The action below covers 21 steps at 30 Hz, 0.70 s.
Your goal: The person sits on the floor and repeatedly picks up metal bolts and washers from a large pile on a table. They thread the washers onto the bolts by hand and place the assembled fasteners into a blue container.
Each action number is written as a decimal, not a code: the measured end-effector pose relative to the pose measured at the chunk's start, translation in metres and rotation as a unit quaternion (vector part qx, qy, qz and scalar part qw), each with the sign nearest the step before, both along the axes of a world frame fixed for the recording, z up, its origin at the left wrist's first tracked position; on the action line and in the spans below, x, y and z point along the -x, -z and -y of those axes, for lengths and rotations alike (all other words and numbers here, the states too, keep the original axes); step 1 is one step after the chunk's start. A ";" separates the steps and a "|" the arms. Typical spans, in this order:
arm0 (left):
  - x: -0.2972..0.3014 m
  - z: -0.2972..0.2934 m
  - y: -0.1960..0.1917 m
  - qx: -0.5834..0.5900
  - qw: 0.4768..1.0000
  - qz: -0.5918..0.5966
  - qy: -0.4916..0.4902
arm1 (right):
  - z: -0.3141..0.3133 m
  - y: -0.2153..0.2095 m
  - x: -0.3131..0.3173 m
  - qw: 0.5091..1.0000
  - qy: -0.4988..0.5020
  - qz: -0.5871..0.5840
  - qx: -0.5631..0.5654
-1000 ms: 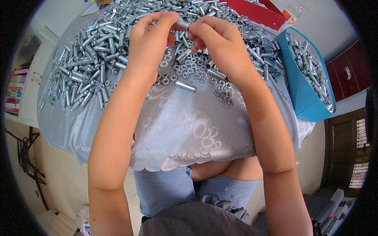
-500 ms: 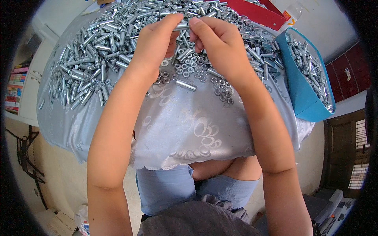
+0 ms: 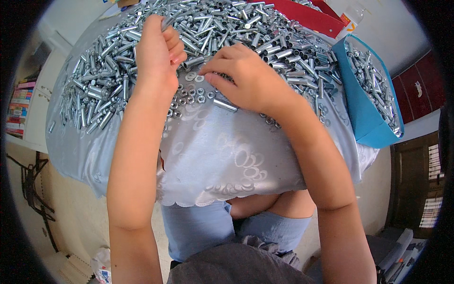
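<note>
Left hand: I see my left hand [image 3: 158, 52] at about 11 o'clock, curled tight, with the end of a silver bolt [image 3: 166, 22] sticking out at the top of the fist; it is holding that piece.
Right hand: my right hand [image 3: 248, 80] sits near 12 o'clock, palm down, fingertips [image 3: 211, 78] pressed narrowly together on the loose nuts and washers [image 3: 189, 94]; whether anything is pinched between them I cannot tell.
Hardware heap: the pile of bolts and sleeves [image 3: 227, 26] spreads from 10 to 1 o'clock behind both hands.
Single sleeve: one short metal sleeve [image 3: 225, 104] lies just under my right hand, touching the cloth.
Cloth: a pale blue patterned tablecloth [image 3: 222, 161] covers the table and hangs toward 6 o'clock.
Bin: a blue bin [image 3: 362, 113] at 2 o'clock holds more bolts.
Tray: a red tray [image 3: 307, 19] lies at 1 o'clock, beyond the heap.
</note>
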State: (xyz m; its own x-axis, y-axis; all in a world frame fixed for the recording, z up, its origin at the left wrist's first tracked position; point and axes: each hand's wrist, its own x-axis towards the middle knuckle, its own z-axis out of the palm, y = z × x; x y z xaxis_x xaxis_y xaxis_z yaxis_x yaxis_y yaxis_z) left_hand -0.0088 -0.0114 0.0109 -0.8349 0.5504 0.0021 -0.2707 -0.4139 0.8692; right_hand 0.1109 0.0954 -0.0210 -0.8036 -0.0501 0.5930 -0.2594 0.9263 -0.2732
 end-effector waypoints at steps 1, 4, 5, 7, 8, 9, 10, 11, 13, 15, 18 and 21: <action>-0.001 0.000 -0.001 0.006 1.000 0.001 0.005 | 0.002 0.002 0.000 0.999 0.006 0.036 -0.017; -0.006 -0.002 -0.001 -0.005 1.000 -0.002 0.004 | 0.005 0.012 0.002 0.995 0.068 0.006 -0.075; -0.008 -0.003 -0.002 -0.007 1.000 0.001 0.000 | 0.006 0.014 0.004 0.991 0.089 -0.015 -0.100; -0.009 -0.003 -0.003 -0.012 1.000 0.008 -0.007 | 0.006 0.017 0.007 0.993 0.088 -0.007 -0.084; -0.008 -0.002 -0.002 -0.014 1.000 0.015 -0.003 | 0.007 0.017 0.008 0.994 0.084 -0.013 -0.072; -0.007 -0.002 -0.001 -0.016 1.000 0.020 0.002 | 0.007 0.017 0.009 0.995 0.080 -0.018 -0.061; -0.007 -0.002 -0.001 -0.019 0.999 0.025 0.007 | 0.008 0.016 0.010 0.995 0.080 -0.010 -0.056; -0.007 -0.002 -0.001 -0.021 0.999 0.029 0.012 | 0.009 0.015 0.010 0.995 0.080 -0.002 -0.052; -0.008 -0.001 -0.002 -0.030 0.999 0.036 0.005 | 0.009 0.013 0.011 0.996 0.080 0.007 -0.044; -0.009 -0.001 -0.003 -0.040 0.998 0.039 -0.006 | 0.008 0.013 0.010 0.996 0.078 0.009 -0.036; -0.008 0.000 -0.005 -0.043 0.998 0.055 -0.006 | 0.008 0.008 0.008 0.996 0.067 0.007 -0.051; -0.007 -0.001 -0.002 -0.051 0.997 0.059 0.010 | 0.009 0.014 0.012 0.995 0.085 -0.035 -0.033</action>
